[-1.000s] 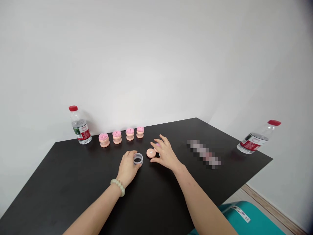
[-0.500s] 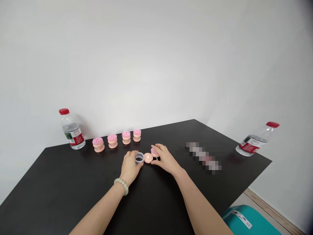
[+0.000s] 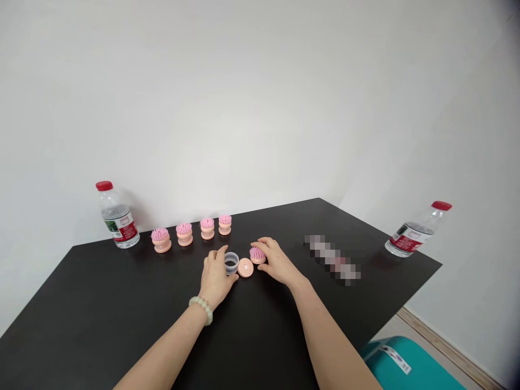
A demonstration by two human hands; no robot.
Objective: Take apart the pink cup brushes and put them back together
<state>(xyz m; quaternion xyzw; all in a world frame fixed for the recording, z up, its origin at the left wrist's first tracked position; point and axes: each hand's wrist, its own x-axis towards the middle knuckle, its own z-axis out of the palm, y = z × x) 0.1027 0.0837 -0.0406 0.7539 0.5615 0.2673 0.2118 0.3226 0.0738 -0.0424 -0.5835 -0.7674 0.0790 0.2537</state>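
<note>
My left hand [image 3: 216,275], with a pale bead bracelet, is at the left of a translucent ring [image 3: 231,270]. Its index finger and thumb are spread about the ring without a visible grip. A flat peach disc [image 3: 245,267] with a white centre lies just right of the ring. My right hand [image 3: 277,264] has its thumb and fingers curved round a pink-bristled brush head [image 3: 257,255] beside the disc. The brush head's right side is partly hidden by that hand.
Several pink-bristled brushes on peach handles, one the leftmost brush [image 3: 161,240], stand along the wall. Water bottles stand left [image 3: 121,225] and right [image 3: 412,235] on the black table [image 3: 122,303]. A pixelated item [image 3: 333,260] lies right. A teal object [image 3: 410,363] is beyond the table edge.
The brush head sits more level and shows more of itself, and my right thumb has drawn back from the disc. The disc is slightly nearer me. My left fingers have spread off the ring.
</note>
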